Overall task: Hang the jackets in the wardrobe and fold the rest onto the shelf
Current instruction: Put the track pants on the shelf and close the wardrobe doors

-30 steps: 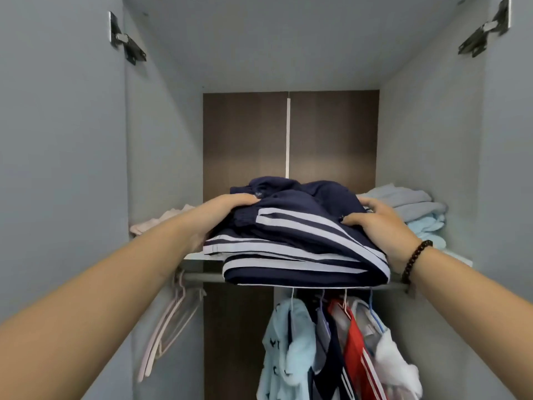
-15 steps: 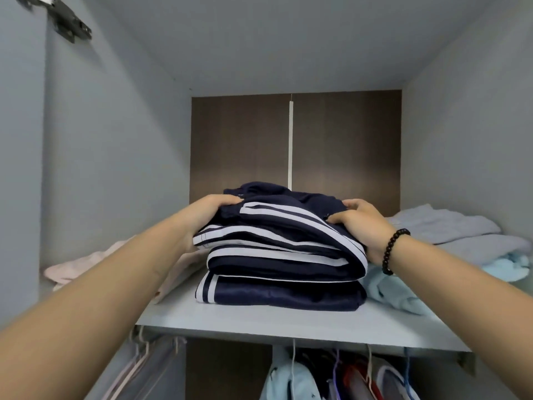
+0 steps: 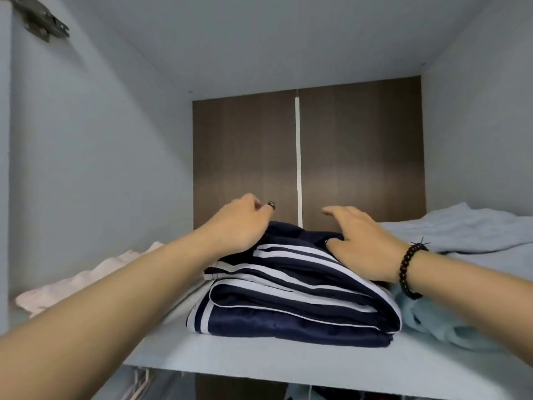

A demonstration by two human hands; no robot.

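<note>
A folded navy garment with white stripes (image 3: 288, 307) lies stacked in the middle of the pale wardrobe shelf (image 3: 259, 365). My left hand (image 3: 239, 223) hovers at the stack's back left with its fingers loosely curled and raised, gripping nothing; its heel is at the top fold. My right hand (image 3: 357, 241), with a dark bead bracelet at the wrist, rests low on the stack's back right, fingers stretched forward and lifted, thumb on the cloth.
A pink garment (image 3: 72, 284) lies on the shelf at the left wall. Folded pale blue clothes (image 3: 461, 235) fill the right side, touching the navy stack. Pale hangers (image 3: 135, 382) show under the shelf's front edge. A door hinge (image 3: 43, 21) sits top left.
The navy stack has been pushed deeper onto the shelf. Both hands have let go of its sides and their fingers have lifted off. The view has moved closer and higher.
</note>
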